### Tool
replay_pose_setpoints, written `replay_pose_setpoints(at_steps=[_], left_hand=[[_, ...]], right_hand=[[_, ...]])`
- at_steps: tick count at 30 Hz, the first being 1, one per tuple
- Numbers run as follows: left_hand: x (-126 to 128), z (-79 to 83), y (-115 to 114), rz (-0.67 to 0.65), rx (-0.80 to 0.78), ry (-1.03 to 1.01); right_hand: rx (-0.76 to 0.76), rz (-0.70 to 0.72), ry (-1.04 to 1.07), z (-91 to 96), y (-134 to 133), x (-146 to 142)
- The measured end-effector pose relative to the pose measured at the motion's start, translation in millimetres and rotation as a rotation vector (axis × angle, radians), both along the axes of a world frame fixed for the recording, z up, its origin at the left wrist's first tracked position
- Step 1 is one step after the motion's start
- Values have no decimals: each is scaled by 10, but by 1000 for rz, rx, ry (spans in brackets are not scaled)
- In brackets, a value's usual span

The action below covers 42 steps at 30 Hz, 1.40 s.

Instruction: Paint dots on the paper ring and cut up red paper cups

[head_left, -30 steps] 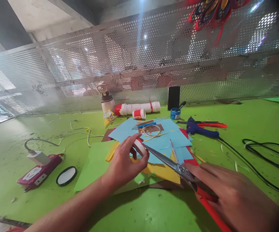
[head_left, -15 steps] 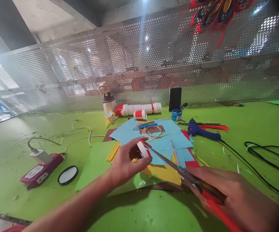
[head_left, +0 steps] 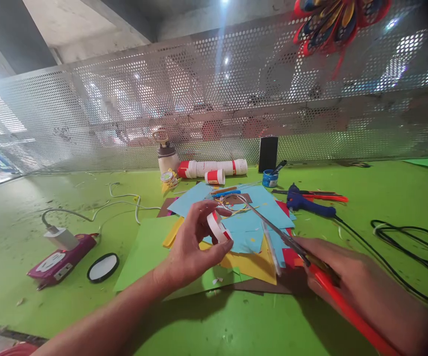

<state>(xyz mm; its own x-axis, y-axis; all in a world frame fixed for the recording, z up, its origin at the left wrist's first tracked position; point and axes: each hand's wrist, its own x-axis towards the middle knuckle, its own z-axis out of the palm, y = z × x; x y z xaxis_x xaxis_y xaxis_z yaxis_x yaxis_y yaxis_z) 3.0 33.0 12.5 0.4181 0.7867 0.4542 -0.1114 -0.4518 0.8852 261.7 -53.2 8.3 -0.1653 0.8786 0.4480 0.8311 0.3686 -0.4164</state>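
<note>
Between the thumb and fingers of my left hand (head_left: 193,247) is a cut ring of a red and white paper cup (head_left: 218,228), tilted on its side. My right hand (head_left: 355,282) grips red-handled scissors (head_left: 273,226); their blades point up and left, apart from the cup piece, and look closed together. Under both hands lie light blue paper sheets (head_left: 275,210), a yellow sheet (head_left: 253,267) and a green sheet (head_left: 143,252). A clear pen-like stick (head_left: 271,247) rests on the sheets below the blades.
A stack of paper cups (head_left: 214,168) lies at the back beside one loose cup (head_left: 214,177) and a spray bottle (head_left: 167,157). At right are a blue glue gun (head_left: 310,203) and its black cable (head_left: 408,237). A purple power strip (head_left: 62,262) and a round black-rimmed disc (head_left: 103,267) sit left.
The scissors have drawn away from the cup piece, their tips now up and to the right of it. My left hand has turned the piece slightly and still holds it.
</note>
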Motion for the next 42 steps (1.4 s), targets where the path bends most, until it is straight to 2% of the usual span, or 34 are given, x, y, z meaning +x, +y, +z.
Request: replay_pose_setpoints(at_steps=[3, 6, 17, 21, 27, 31, 36, 42], left_hand=[[6, 15, -5, 34, 18, 3], [4, 20, -4, 82, 37, 35], [6, -33, 47, 234, 70, 154], [9, -16, 68, 242, 47, 141], [-1, -31, 114, 286, 116, 42], [-23, 15, 93, 280, 220, -89], [-24, 48, -2, 299, 275, -47], [8, -8, -75, 227, 299, -92]], right_hand=[[-114, 27, -28, 35, 10, -12], [-127, 30, -21, 46, 6, -28], [-10, 77, -33, -30, -29, -59], [13, 88, -50, -82, -58, -63], [172, 56, -159, -212, -102, -77], [184, 73, -81, -280, -102, -108], [226, 41, 51, -221, -26, -95], [79, -36, 256, -111, -21, -173]])
